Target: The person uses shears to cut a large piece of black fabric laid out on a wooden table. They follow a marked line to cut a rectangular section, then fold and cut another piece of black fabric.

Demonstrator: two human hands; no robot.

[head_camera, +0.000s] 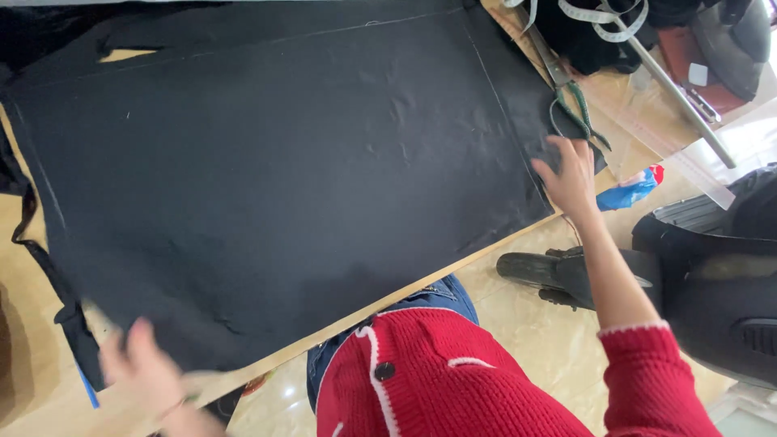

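Right hand: the right hand lies open, fingers spread, flat on the near right corner of the black fabric; this grip clamps nothing, it only presses the cloth.
Left hand: the left hand is blurred at the near left corner of the same fabric, at its edge; whether this grip is apart or closed on the cloth I cannot tell.
Fabric: one large black sheet, spread flat over the bench, reaching from the left hand across to the right hand and away from both; faint pale lines run along its far and right edges, and a few wrinkles show near the middle.
Just beyond the right hand: scissors with dark green handles lie on the bench, partly on the fabric's edge.
Further out from the right hand: a white measuring tape on a dark bundle, and a long clear ruler.
Beside the right wrist: a blue and red bag, past the bench edge.
Sleeve: red knit with white trim.
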